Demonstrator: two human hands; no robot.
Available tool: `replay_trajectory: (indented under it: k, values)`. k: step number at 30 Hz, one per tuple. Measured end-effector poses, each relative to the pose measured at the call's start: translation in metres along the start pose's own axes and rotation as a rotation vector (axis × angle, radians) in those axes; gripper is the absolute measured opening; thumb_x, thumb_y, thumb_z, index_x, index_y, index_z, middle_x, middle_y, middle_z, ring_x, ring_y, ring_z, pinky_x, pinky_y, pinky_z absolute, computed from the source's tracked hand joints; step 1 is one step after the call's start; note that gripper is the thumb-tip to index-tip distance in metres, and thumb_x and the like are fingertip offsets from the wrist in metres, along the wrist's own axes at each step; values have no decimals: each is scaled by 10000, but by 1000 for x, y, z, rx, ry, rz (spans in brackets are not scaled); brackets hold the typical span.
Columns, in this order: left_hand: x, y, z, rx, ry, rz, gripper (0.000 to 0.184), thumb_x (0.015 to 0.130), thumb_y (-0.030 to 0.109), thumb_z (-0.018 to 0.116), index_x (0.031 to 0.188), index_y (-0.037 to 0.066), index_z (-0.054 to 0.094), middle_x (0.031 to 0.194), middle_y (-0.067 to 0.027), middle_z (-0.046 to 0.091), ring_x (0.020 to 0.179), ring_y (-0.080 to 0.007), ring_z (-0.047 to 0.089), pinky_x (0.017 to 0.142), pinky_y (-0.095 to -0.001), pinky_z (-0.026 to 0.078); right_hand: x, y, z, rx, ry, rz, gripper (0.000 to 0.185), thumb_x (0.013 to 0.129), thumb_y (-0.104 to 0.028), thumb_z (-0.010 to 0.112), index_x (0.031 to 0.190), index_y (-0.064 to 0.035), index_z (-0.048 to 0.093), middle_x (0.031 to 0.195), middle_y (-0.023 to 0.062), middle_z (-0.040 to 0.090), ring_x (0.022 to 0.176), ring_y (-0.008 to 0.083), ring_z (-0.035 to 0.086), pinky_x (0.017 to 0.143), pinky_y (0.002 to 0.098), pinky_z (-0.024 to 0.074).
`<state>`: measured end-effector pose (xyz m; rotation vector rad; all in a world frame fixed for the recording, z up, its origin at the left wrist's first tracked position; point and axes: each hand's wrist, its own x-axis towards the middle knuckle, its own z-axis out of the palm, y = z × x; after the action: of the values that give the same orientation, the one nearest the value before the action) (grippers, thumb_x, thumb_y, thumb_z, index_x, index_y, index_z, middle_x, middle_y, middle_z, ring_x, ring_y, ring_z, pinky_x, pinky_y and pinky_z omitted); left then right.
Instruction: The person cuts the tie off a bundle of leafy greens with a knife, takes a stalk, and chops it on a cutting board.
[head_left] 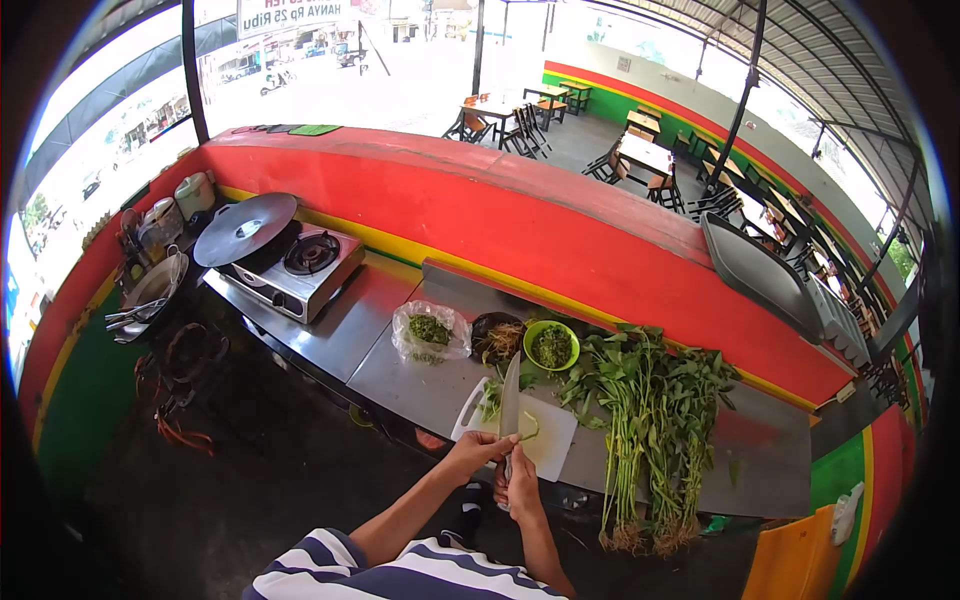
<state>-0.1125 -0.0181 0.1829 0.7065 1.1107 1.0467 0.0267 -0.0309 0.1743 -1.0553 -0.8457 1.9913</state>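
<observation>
A large kitchen knife (511, 395) points blade-up, away from me, over the white cutting board (553, 440). My right hand (520, 488) is closed around its handle. At the base of the blade, the fingers of my left hand (478, 454) are pinched together. A thin green stem (531, 429) curves out beside those fingertips, seemingly held by them. Chopped greens (490, 398) lie on the board's left part. To the right is a big pile of leafy green vegetables (655, 420), roots hanging over the counter's front edge.
Behind the board stand a green bowl (566, 332) of chopped greens and a dark container (493, 330) of root trimmings. A plastic bag (407, 330) with greens lies left of them. Further left is a gas stove (330, 275) with a wide metal pan (245, 230). A red wall (450, 205) borders the counter.
</observation>
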Motion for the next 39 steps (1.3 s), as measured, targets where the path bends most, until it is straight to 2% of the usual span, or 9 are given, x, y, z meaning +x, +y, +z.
replay_trajectory:
  k: [5, 9, 16, 18, 20, 26, 28, 33, 39]
  values:
    - [0, -15, 10, 70, -29, -61, 365, 872, 402, 746, 816, 42, 717, 686, -1, 629, 635, -71, 567, 600, -231, 425, -15, 5, -14, 38, 59, 14, 490, 1053, -468, 329, 760, -100, 464, 481, -20, 340, 328, 80, 291, 302, 236, 230]
    - [19, -23, 19, 71, -89, -44, 377, 882, 413, 731, 900, 38, 753, 750, -5, 660, 720, -71, 582, 663, -241, 426, -14, -1, -34, 50, 97, -5, 507, 1030, -529, 356, 818, -92, 500, 495, -18, 331, 341, 79, 290, 311, 233, 236]
    - [71, -13, 18, 132, -118, -48, 379, 877, 399, 739, 916, 23, 759, 758, -18, 679, 729, -85, 600, 698, -239, 440, 16, -36, -32, -11, 192, -37, 540, 1034, -517, 360, 738, -80, 471, 480, -13, 333, 339, 87, 289, 317, 247, 230]
    - [74, 1, 20, 133, -25, 6, 371, 874, 387, 744, 907, 18, 760, 748, -25, 681, 723, -88, 605, 709, -244, 445, 30, -41, -32, -21, 198, -29, 534, 1034, -516, 360, 751, -78, 472, 481, -13, 337, 338, 89, 292, 319, 249, 230]
    - [80, 21, 19, 143, 12, 31, 360, 868, 379, 750, 890, 19, 760, 749, -28, 683, 718, -89, 605, 711, -245, 446, 53, -43, -36, -67, 171, -58, 442, 1053, -465, 341, 879, -87, 490, 509, -19, 364, 345, 75, 306, 319, 243, 243]
    - [129, 35, 4, 35, 122, 25, 320, 836, 351, 789, 836, 33, 757, 748, -24, 687, 696, -89, 601, 692, -251, 445, 105, -66, -33, -100, 125, -82, 413, 1064, -425, 335, 935, -76, 515, 509, -24, 372, 346, 74, 309, 322, 246, 259]
    - [148, 33, 1, -30, 152, 76, 273, 829, 319, 801, 829, 50, 758, 741, -10, 680, 651, -78, 570, 616, -249, 404, 126, -72, -33, -115, 111, -106, 405, 1065, -419, 334, 941, -77, 513, 510, -24, 372, 346, 73, 310, 325, 245, 264]
    - [184, 31, -16, -157, 252, -21, 268, 821, 280, 813, 878, 24, 758, 747, -17, 675, 664, -87, 581, 629, -233, 429, 172, -75, -29, -143, 114, -105, 370, 1068, -393, 340, 944, -87, 508, 517, -27, 379, 350, 69, 320, 330, 243, 268]
    - [206, 39, 10, -154, 341, 126, 234, 848, 227, 789, 897, 1, 756, 759, -46, 695, 709, -106, 643, 652, -243, 484, 190, -90, -46, -275, 191, -129, 360, 1068, -381, 347, 934, -92, 515, 521, -41, 386, 359, 65, 336, 336, 250, 272]
